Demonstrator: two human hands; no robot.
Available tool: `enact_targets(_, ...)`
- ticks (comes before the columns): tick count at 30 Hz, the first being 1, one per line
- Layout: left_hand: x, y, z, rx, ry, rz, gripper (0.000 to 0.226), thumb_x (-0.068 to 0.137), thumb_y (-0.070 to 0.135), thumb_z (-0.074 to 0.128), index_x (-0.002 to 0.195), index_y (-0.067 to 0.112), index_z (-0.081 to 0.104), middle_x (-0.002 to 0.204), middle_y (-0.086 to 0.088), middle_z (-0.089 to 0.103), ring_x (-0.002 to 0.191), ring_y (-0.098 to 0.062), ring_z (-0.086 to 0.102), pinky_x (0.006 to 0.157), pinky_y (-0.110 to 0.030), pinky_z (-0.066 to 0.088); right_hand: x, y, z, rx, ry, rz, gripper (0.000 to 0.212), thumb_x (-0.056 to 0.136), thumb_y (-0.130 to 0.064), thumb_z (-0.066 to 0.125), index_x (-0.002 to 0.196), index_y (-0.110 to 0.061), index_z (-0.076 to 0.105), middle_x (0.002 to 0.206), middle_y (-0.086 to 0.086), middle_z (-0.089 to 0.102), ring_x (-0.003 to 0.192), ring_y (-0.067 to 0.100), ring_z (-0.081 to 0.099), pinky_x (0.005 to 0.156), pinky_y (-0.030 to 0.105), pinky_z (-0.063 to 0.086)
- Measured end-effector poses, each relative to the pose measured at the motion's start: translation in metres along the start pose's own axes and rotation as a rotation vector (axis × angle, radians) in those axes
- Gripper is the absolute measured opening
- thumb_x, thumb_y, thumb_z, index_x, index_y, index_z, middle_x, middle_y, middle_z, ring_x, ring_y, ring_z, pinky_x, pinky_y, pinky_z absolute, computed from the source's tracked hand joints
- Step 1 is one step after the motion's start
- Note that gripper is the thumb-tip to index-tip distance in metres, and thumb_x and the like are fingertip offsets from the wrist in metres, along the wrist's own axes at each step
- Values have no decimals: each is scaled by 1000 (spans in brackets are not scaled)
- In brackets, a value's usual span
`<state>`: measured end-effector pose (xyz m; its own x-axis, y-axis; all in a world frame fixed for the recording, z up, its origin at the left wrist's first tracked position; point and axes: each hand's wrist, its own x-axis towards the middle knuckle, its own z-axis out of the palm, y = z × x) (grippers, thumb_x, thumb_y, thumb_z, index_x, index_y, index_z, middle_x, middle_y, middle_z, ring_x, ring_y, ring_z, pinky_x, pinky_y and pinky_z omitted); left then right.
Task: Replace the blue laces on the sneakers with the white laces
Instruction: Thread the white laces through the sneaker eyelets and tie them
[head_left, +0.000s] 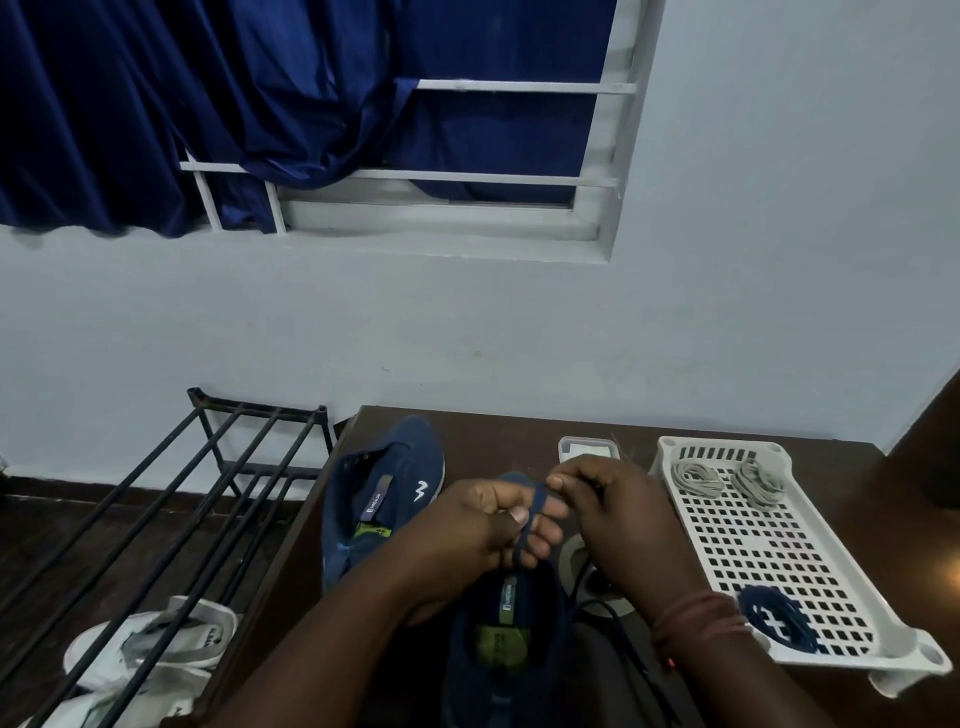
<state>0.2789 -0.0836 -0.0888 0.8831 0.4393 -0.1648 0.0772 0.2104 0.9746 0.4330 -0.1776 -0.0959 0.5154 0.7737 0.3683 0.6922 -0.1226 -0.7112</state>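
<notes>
- The left hand (483, 525) is gripping a blue lace (530, 519), which is looping around its fingers above the near sneaker (506, 639).
- The right hand (618, 514) is pinching that lace's top end.
- The second sneaker (382, 493) is lying left.
- Two white lace bundles (727, 480) are sitting in the basket's (769, 551) far end, and a coiled blue lace (776, 618) is lying near its front.

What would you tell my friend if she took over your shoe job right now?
Left hand: blue lace wound round its fingers.
Right hand: pinches that lace's upper end.
Near sneaker lies under the hands; far sneaker lies left, no lace showing.
White basket: two white lace bundles at its far end, one coiled blue lace at its near end.
Done: apparently both blue laces out.
Left: drop this coil in the basket, thread the white laces.
</notes>
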Motion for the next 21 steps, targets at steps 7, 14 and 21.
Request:
enact_targets(7, 1, 15, -7, -491, 195, 83, 33, 102, -5, 37, 123, -2, 62, 118, -16, 71, 105, -20, 70, 90, -28, 57, -9, -6, 13, -114, -370, -165, 17, 95, -26, 55, 79, -26, 61, 76, -8, 64, 72, 8, 58, 69, 32, 46)
enact_targets(14, 5, -3, -15, 557, 437, 152, 23, 98, 7, 54, 102, 17, 75, 94, 4, 76, 87, -5, 71, 75, -21, 57, -12, -23, 3, -326, -236, -289, 12, 91, -32, 49, 79, -33, 48, 79, -15, 53, 79, 11, 53, 80, 42, 41)
enact_targets(21, 0, -4, 0, 276, 19, 19, 29, 98, -3, 42, 103, -1, 71, 97, -16, 73, 85, -17, 67, 82, -32, 54, 0, -20, -11, -277, -13, -146, 5, 79, -34, 69, 75, -33, 66, 74, -21, 64, 80, -1, 57, 89, 29, 30)
